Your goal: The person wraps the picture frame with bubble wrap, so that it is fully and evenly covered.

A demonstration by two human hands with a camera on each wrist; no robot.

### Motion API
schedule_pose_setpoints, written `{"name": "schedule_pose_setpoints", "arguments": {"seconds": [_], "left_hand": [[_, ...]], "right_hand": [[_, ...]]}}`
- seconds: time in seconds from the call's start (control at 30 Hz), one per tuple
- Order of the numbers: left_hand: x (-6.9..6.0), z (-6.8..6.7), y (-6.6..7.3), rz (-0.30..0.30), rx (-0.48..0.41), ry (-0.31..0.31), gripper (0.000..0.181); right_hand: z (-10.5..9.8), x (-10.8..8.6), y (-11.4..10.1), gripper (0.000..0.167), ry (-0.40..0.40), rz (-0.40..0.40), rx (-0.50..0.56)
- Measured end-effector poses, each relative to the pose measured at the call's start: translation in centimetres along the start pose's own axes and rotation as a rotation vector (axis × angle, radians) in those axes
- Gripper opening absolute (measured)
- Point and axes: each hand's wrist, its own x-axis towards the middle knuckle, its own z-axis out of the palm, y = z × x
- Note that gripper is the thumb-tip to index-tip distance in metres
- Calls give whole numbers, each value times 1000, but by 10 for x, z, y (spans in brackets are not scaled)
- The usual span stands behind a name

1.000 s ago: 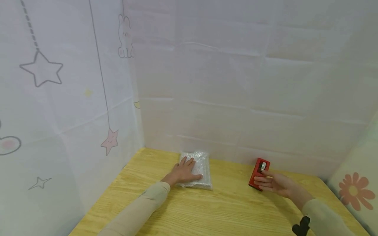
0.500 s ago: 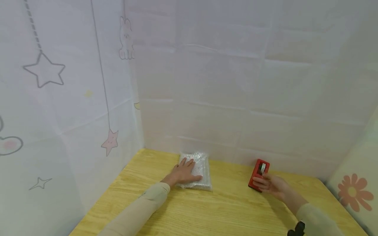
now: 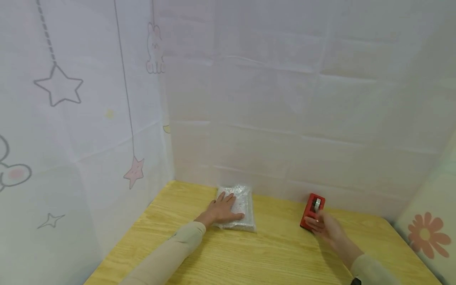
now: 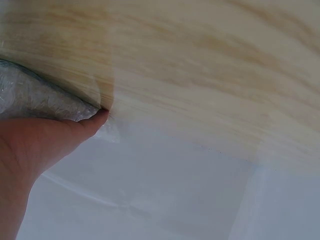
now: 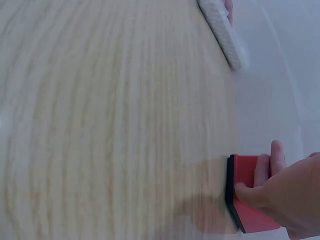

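Note:
On the table lies a flat package in clear bubble wrap (image 3: 244,213). My left hand (image 3: 222,209) rests on it with the fingers spread. The left wrist view shows the thumb (image 4: 75,132) along the edge of the wrap. Over to the right, my right hand (image 3: 329,229) is at the near end of a red tape dispenser (image 3: 309,211), its fingers bent over the body. The tape roll (image 3: 317,204) shows at the far end. From the right wrist, the dispenser (image 5: 245,172) stands on its black base with fingertips against the red side; the tape's loose end cannot be made out.
A yellow wood-grain table (image 3: 278,253) carries both objects. Pale hanging sheets (image 3: 263,118) rise close behind its back edge and along the left side. Another sheet with a flower print (image 3: 429,234) stands at the right.
My right hand has moved left and closed in over the dispenser's near end, its fingers more bent than before. The left hand stays on the package.

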Motion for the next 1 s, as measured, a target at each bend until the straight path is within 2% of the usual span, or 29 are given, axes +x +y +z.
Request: {"name": "schedule_pose_setpoints", "arguments": {"seconds": [0.2,0.4,0.5,0.57,0.63,0.73,0.9,1.0], "left_hand": [[-2,5,-2,-14,1,3,103],[3,7,-4,0,-17,28,100],[2,3,-2,1,-12,29,99],[4,4,-1,13,-24,56,95],[5,6,-2,20,-46,68,91],[7,12,-5,32,-72,79,85],[6,10,-5,19,-58,34,83],[2,2,-1,12,-47,11,82]], "right_hand": [[6,-1,9,30,2,-12,28],[3,-2,15,32,-14,-24,55],[1,-2,19,19,13,-15,65],[0,-3,20,13,39,-7,76],[0,-4,22,17,68,4,96],[-3,-5,22,11,86,12,81],[-8,-8,21,17,119,17,-16],[-11,-11,20,18,141,16,-20]]}}
